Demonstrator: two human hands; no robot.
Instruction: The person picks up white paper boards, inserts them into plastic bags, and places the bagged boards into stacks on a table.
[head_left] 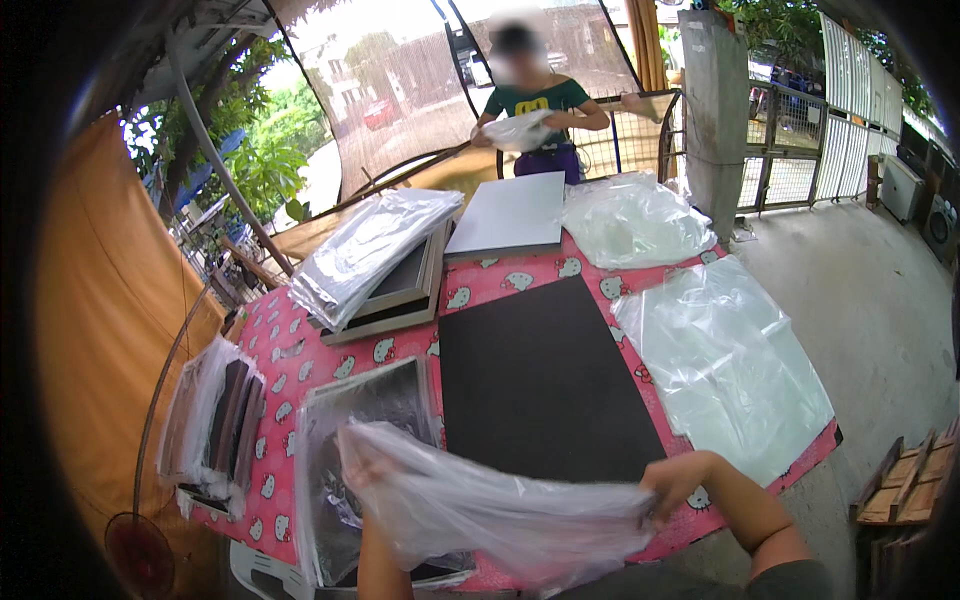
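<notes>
A clear plastic bag (500, 500) is stretched between my two hands, blurred by motion. My right hand (675, 485) is closed on its right end. At the other end, my left hand (365, 465) grips the bag, its fingers partly veiled by the film. Just beyond the bag a flat black board (545, 380) lies on the pink patterned tablecloth (500, 287). Under and beside my left hand is a stack of plastic-wrapped dark boards (325, 420). A spread of clear plastic bags (730, 360) lies to the right, beyond my right hand.
Wrapped boards (375, 250) rest on a stack at the far left, beside a white-topped board (510, 210). More plastic (640, 220) is heaped at the far right. Wrapped panels (215, 425) stand along the left edge. Across the table a person (535, 105) holds a plastic bag (518, 130).
</notes>
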